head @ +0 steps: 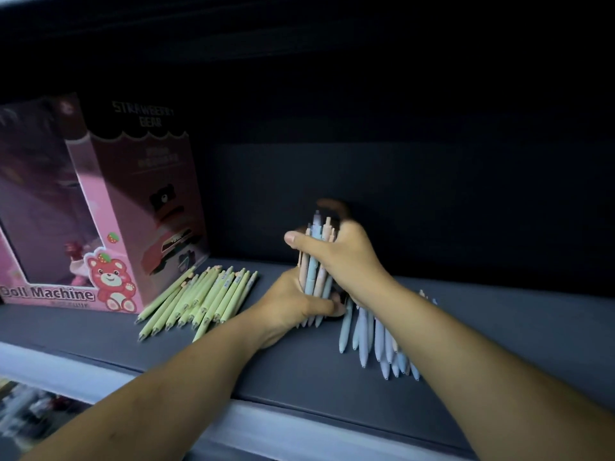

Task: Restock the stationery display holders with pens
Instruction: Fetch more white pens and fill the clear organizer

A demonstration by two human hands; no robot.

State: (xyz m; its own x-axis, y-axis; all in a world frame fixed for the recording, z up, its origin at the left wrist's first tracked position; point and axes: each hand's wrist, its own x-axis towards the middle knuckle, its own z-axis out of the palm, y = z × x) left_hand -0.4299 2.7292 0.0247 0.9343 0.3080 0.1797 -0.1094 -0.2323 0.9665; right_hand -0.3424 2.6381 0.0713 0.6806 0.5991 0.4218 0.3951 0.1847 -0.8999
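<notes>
We see a bundle of pastel blue and peach plastic pens held nearly upright above the dark grey shelf, near its middle, with the click ends up and the tips pointing down toward the shelf surface. The left hand grips the lower part of the bundle, its fingers curled round the barrels from below. The right hand holds the upper part, the thumb pressed across the front of the pens and the other fingers wrapped behind them; the far fingertips are blurred, so we cannot tell how they lie.

To the left of the hands, a loose row of pale green pens lies flat on the shelf, tips toward the front edge. To the right, partly under the right forearm, we see a fan of light blue pens lying flat in the same way. At the far left stands a pink cardboard box with a clear window and a red bear drawing, printed "Doll Machine", just beside the green pens.
</notes>
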